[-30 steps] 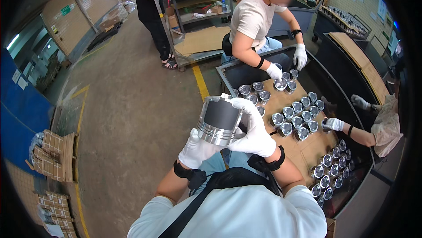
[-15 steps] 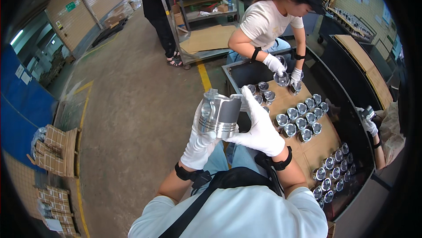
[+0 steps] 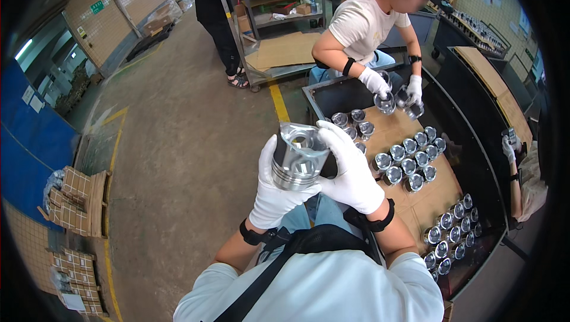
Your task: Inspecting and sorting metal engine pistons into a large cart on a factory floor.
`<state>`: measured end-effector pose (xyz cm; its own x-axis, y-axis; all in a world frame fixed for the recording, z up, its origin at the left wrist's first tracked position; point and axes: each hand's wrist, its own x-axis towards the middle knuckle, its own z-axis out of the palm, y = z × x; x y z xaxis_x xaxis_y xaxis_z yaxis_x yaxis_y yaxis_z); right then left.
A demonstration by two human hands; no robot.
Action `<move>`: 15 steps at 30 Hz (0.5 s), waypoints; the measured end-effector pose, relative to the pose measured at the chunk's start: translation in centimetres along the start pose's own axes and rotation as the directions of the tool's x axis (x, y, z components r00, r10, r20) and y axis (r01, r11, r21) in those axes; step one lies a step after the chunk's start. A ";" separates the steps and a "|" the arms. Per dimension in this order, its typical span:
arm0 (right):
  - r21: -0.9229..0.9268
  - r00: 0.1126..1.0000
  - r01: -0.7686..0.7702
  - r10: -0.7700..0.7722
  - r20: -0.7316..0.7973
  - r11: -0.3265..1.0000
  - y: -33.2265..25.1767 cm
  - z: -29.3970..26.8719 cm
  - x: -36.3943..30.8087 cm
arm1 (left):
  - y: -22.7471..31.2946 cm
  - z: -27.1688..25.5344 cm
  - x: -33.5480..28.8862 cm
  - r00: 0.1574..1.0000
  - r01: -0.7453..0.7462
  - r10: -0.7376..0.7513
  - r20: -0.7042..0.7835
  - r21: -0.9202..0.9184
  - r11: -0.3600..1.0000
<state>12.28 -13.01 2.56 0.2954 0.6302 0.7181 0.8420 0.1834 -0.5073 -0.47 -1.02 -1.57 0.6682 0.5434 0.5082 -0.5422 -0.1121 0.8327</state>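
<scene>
A shiny metal piston (image 3: 300, 158) is held up in front of me between both white-gloved hands. Its ring grooves are toward the bottom, and the pin bore side faces me. My left hand (image 3: 274, 188) wraps its left side and underside. My right hand (image 3: 350, 170) grips its right side, with fingertips at the upper right edge. To the right, a black-walled bin (image 3: 409, 203) lined with brown cardboard holds several pistons (image 3: 409, 155) standing in rows. Another group of pistons (image 3: 452, 233) stands at the bin's near right end.
Across the bin, a co-worker in white gloves handles pistons (image 3: 385, 103). Another person's gloved hand (image 3: 509, 147) holds a part at the far right. A metal shelf cart (image 3: 279, 22) stands behind, with someone in black beside it. Stacked cartons (image 3: 74, 200) sit at the left.
The piston in my hands has been turned, so its pin bore side replaces the dark skirt patch. The co-worker's right-side hand has lifted a piston off the cardboard.
</scene>
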 end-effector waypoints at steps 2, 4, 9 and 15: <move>0.092 1.000 -0.025 0.026 -0.017 0.995 0.9 0.8 -0.7 | -1.0 -0.7 -0.3 0.991 -0.132 0.130 0.027 0.164 0.978; 0.227 0.998 -0.001 0.014 -0.057 0.974 1.3 1.4 -1.0 | -1.6 -1.3 -0.6 0.948 -0.314 0.306 0.088 0.413 0.855; 0.264 0.983 0.098 -0.051 -0.178 0.960 2.1 2.1 -1.4 | -0.9 -1.5 -0.3 0.929 -0.371 0.325 0.179 0.470 0.801; -0.041 0.941 0.314 -0.316 -0.122 0.949 0.5 0.4 -0.4 | 0.1 -0.8 0.6 0.981 0.157 -0.093 0.170 -0.419 0.894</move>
<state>12.36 -12.89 1.82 0.0663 0.4429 0.8941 0.9101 0.3404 -0.2362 -0.57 0.00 -1.35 0.7926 0.4021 0.4585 -0.5932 0.3341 0.7325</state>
